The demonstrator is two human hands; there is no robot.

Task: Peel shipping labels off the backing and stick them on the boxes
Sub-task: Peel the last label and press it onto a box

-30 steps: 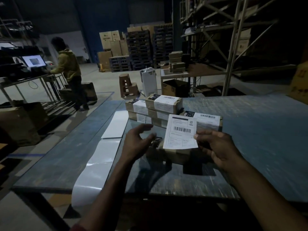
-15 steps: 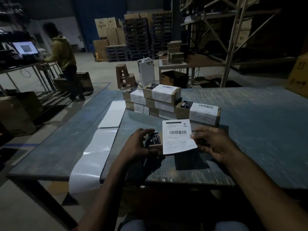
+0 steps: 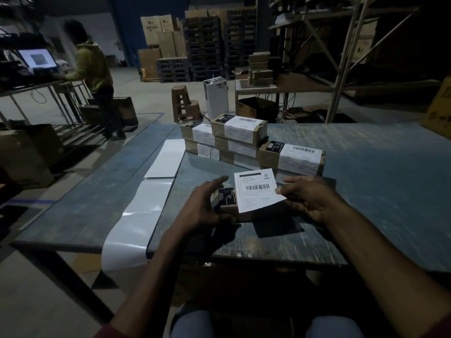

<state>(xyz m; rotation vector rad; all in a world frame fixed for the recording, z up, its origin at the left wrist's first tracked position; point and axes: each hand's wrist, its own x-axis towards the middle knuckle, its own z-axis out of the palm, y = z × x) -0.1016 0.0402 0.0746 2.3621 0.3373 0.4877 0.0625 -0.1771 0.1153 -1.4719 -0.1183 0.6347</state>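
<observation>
A small brown box (image 3: 225, 207) with a black patch on its left end lies on the table in front of me. My left hand (image 3: 203, 206) cups its left end, fingers spread around it. A white shipping label (image 3: 258, 190) with a barcode lies tilted over the box's right part. My right hand (image 3: 308, 197) pinches the label's right edge. Whether the label touches the box top I cannot tell. Behind stand several labelled boxes (image 3: 239, 129) in a stack, with one more labelled box (image 3: 292, 156) at the right.
A long strip of white backing paper (image 3: 144, 208) runs down the left of the blue-grey table (image 3: 378, 191) and hangs over its front edge. A person in a yellow hoodie (image 3: 91, 67) stands at a desk far left. Stools, pallets and racks lie beyond.
The label has come down from upright in front of me to lie over the small box. My left hand has moved onto the box's left end.
</observation>
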